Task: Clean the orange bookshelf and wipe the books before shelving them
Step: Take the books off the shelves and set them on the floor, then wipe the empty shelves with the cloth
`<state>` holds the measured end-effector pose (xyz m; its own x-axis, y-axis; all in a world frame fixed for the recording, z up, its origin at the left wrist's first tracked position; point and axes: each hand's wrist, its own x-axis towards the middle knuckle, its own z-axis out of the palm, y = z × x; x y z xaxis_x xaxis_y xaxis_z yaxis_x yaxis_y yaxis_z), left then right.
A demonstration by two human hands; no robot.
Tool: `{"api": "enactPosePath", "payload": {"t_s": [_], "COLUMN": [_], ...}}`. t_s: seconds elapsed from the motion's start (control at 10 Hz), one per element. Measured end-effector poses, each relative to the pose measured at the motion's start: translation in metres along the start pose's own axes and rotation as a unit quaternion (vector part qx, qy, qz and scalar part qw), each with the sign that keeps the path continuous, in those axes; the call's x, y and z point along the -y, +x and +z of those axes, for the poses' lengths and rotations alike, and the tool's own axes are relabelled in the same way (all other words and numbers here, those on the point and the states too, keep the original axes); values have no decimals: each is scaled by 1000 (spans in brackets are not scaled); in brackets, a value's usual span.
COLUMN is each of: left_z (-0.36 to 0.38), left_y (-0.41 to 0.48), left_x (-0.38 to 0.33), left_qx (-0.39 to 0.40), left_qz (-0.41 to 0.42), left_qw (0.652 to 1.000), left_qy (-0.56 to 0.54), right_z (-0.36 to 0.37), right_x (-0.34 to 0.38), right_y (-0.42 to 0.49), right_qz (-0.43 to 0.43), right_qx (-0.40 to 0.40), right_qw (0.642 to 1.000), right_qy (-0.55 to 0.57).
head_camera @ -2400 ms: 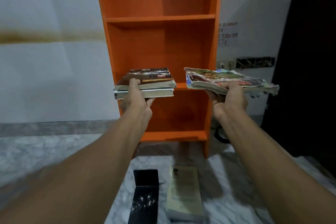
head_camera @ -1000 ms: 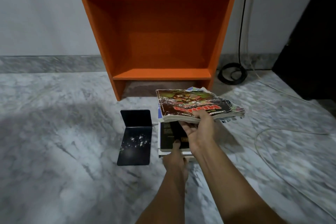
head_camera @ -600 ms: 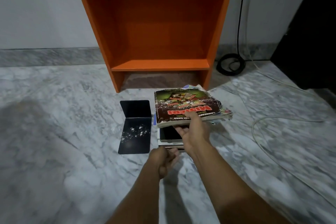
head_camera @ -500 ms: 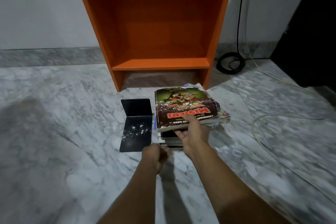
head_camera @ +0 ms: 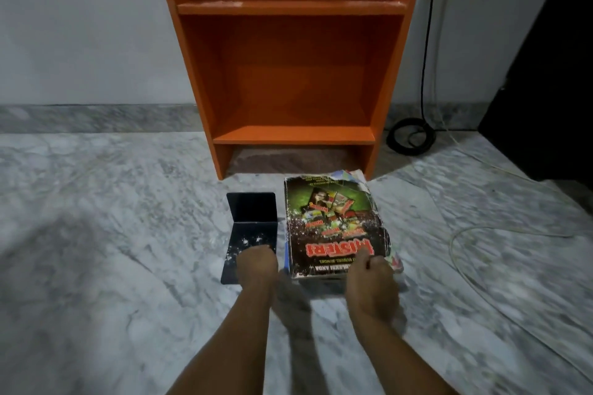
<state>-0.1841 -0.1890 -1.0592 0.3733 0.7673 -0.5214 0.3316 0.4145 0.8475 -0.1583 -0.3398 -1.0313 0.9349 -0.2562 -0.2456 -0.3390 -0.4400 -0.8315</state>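
Head view: a grey-veined marble floor fills the lower frame and meets a pale wall at a grey marble skirting band. The orange bookshelf stands against the wall at 12 o'clock, its visible shelves bare, with white specks along the front edge of the upper shelf. Just before its foot, near centre, a stack of books lies flat on the floor; the top cover is dark and worn, with green art and red lettering. Touching close on the stack's left, a black bookend sits on the floor, its short plate upright, its base dusted with white flecks.

The left hand is curled loosely, knuckles up, over the near end of the bookend; whether it grips anything I cannot tell. The right hand rests at the near right corner of the stack, thumb on the cover, fingers bent around the edge.

At 2 o'clock a black cable hangs down the wall into a coil on the floor. A white cord loops across the floor at 3 o'clock. A dark mass fills the right edge.
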Motion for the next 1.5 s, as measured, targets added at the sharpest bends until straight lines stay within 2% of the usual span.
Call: {"api": "enactPosePath", "payload": {"t_s": [0.1, 0.2, 0.3, 0.4, 0.5, 0.8, 1.0, 1.1, 1.3, 1.5], "left_z": [-9, -11, -19, -39, -65, -173, -287, -333, -367, -373], "left_y": [-25, -15, -7, -21, -52, -181, -268, -302, -327, -283], "left_x": [-47, -95, -177, -271, -382, -737, -952, -1028, -1100, -1131], "left_qx": [-41, -35, -44, -69, -101, -186, -231, -236, -226, -191], "left_qz": [65, 156, 217, 249, 241, 362, 405, 408, 438, 445], "left_qw": [990, 975, 956, 943, 943, 899, 875, 873, 862, 865], "left_qy": [121, 151, 193, 211, 204, 160, 134, 122, 118, 134], "right_z": [-11, -15, -17, -24, -41, -130, -178, -187, -186, -151], "right_x": [26, 81, 154, 243, 346, 710, 937, 1016, 1100, 1155], "right_y": [7, 22, 40, 37, 12, -127, -239, -284, -321, -315], "right_qz": [-85, -127, -161, -177, -218, -388, -511, -555, -574, -564], "right_qx": [-4, 41, 84, 95, 88, 189, 151, 151, 132, 109], "right_qw": [996, 991, 983, 979, 972, 901, 845, 817, 806, 816], "right_qy": [4, -14, -24, 21, 3, 30, -28, -41, -58, -67]}}
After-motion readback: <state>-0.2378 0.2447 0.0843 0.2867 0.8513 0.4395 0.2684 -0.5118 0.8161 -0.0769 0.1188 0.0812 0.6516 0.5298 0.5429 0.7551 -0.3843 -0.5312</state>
